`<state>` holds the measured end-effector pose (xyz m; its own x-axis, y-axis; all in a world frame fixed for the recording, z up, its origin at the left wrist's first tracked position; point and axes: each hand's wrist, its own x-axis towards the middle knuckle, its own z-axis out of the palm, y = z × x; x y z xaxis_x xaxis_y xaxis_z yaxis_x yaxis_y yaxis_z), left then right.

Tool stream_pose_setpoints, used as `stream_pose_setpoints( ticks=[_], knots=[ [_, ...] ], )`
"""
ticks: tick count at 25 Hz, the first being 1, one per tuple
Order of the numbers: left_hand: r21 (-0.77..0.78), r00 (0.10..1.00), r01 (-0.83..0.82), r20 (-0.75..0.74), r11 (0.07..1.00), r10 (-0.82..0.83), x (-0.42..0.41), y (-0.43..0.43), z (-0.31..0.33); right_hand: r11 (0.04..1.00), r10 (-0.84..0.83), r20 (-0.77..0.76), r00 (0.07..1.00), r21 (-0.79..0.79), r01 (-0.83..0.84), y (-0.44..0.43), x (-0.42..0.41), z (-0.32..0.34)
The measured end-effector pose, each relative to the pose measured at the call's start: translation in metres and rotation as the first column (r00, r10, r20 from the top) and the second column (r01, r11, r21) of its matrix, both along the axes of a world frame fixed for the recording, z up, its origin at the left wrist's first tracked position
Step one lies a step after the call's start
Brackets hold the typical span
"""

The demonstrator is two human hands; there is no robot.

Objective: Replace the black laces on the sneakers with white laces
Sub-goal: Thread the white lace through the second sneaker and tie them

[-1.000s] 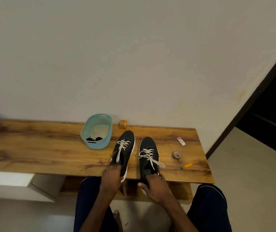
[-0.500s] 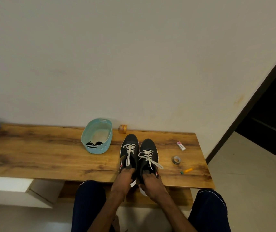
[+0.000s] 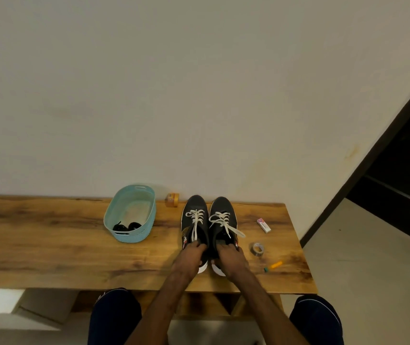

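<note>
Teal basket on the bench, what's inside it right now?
Two dark bundles, apparently the black laces, lie at the near end of the teal basket; the rest of its pale floor shows bare. The near wall hides whatever sits lowest against it.

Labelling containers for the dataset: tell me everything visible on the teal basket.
The teal basket is an oval, open-topped tub, plastic by its look, with a ribbed outer wall and a handle slot at each end. It stands upright on the wooden bench, left of the sneakers and apart from them. Black laces lie bunched at its near end on a pale floor. Nothing else touches it.
</note>
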<state>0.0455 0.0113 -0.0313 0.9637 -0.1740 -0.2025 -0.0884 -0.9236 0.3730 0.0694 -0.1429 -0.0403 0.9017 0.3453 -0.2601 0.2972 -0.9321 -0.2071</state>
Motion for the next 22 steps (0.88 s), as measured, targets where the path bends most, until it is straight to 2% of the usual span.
stream_pose_setpoints(
  ticks=[2, 3, 5, 7, 9, 12, 14, 16, 18, 22],
  knots=[
    [0.076, 0.999, 0.030, -0.024, 0.997, -0.029, -0.001, 0.003, 0.000, 1.000, -0.003, 0.008, 1.000, 0.001, 0.003, -0.004, 0.003, 0.004],
    [0.099, 0.999, 0.035, -0.007, 0.995, -0.034, -0.002, 0.008, 0.000, 0.999, -0.015, 0.036, 0.999, 0.050, 0.013, -0.007, 0.002, 0.005],
    [0.050, 0.993, -0.001, 0.119, 0.999, -0.005, -0.002, 0.016, 0.002, 0.964, -0.122, 0.155, 0.980, 0.254, 0.080, -0.015, -0.005, 0.006],
    [-0.051, 0.947, -0.046, 0.316, 0.998, 0.060, 0.007, 0.019, 0.012, 0.879, -0.311, 0.226, 0.923, 0.439, 0.188, -0.022, -0.003, 0.011],
    [-0.084, 0.914, -0.037, 0.400, 0.996, 0.068, 0.033, 0.010, 0.025, 0.813, -0.417, 0.114, 0.902, 0.491, 0.314, -0.028, 0.007, 0.017],
    [0.059, 0.963, 0.081, 0.252, 0.995, -0.093, 0.073, -0.018, 0.039, 0.818, -0.340, -0.080, 0.937, 0.467, 0.336, -0.031, 0.017, 0.019],
    [0.201, 0.972, 0.177, 0.117, 0.964, -0.203, 0.090, -0.029, 0.033, 0.841, -0.291, -0.109, 0.951, 0.445, 0.308, -0.033, 0.020, 0.015],
    [0.218, 0.982, 0.181, 0.007, 0.959, -0.187, 0.094, -0.033, 0.022, 0.847, -0.314, -0.086, 0.946, 0.425, 0.320, -0.036, 0.024, 0.013],
    [0.204, 0.992, 0.120, 0.006, 0.972, -0.124, 0.091, -0.034, 0.016, 0.862, -0.327, -0.027, 0.945, 0.402, 0.310, -0.035, 0.028, 0.014],
    [0.239, 0.986, 0.082, 0.125, 0.968, -0.114, 0.093, -0.031, 0.011, 0.926, -0.222, 0.026, 0.975, 0.318, 0.202, -0.027, 0.028, 0.015]
  ],
)
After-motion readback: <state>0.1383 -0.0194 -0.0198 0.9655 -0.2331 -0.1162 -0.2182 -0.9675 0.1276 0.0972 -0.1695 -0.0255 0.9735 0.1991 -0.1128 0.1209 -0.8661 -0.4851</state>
